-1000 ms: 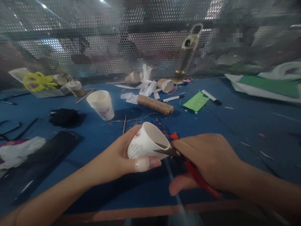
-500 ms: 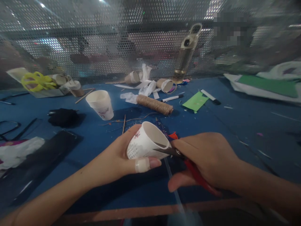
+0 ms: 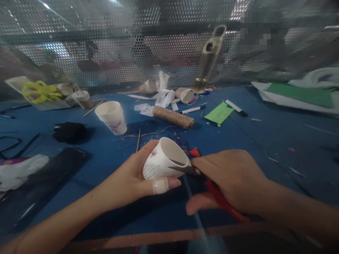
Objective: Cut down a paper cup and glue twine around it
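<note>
The left hand (image 3: 132,180) wrapped its fingers round a white paper cup (image 3: 159,163), a smooth, printed cone held tilted with its mouth empty, just nearer the person than the rough brown twine spool (image 3: 173,117). Its bandaged thumb pressed along the cup's side. The right hand (image 3: 233,180) curled tight on red-handled scissors (image 3: 215,194), dark blades at the rim. Left of the spool stood nested paper cups (image 3: 111,116).

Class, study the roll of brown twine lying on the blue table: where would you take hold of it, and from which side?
Take the twine roll across its middle, from above. It lies on its side on the table, so both long flanks are open, while white paper scraps crowd its left end.
</note>
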Motion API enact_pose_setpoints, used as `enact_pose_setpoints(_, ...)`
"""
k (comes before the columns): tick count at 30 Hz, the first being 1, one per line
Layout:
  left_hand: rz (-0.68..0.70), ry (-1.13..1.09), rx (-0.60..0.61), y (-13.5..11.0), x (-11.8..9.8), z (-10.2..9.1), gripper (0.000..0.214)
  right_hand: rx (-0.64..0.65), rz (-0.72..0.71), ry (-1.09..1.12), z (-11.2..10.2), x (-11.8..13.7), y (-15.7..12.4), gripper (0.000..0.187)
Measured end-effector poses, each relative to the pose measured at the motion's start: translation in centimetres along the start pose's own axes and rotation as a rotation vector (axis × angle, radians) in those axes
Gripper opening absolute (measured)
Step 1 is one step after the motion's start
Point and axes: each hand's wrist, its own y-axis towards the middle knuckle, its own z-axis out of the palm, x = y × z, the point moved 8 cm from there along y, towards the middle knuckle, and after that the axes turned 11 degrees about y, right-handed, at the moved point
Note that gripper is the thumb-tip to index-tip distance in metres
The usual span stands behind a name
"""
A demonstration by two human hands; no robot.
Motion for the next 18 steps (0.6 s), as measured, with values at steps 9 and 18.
enact_pose_setpoints(9,0.03,0.073,-0.029,0.13,-0.04,-0.45,0.063,-0.041,0.005,-0.05,-0.4,0.22,0.42,0.074)
enact_pose_setpoints(18,0.054,0.152,-0.092,-0.09,-0.42,-0.17,0.063,0.015,0.026,-0.043,-0.06,-0.09,-0.15,0.071)
